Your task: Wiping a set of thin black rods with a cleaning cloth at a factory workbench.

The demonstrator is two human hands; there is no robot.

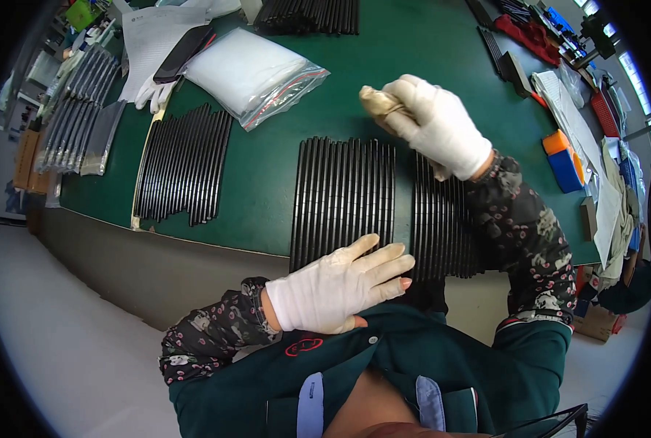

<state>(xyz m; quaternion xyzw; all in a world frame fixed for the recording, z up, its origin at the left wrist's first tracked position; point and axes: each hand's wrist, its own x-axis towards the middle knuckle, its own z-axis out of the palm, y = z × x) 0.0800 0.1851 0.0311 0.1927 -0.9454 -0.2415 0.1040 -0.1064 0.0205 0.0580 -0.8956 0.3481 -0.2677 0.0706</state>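
Note:
A row of thin black rods (343, 190) lies side by side on the green table in front of me. Across their near ends rests my left hand (340, 283) in a white glove, palm down, fingers stretched and apart. To the right is a second row of black rods (442, 226), partly covered by my right forearm. Above its far end my right hand (442, 120), also gloved, is closed round a crumpled beige cloth (378, 102). Most of that cloth is hidden by the fingers.
Another batch of black rods (184, 164) lies at the left table edge. Behind it are a clear zip bag of white material (249, 69), a dark phone-like case (184, 53) and a spare glove (152, 93). More rods (307, 16) sit far back. An orange-and-blue block (563, 160) stands right.

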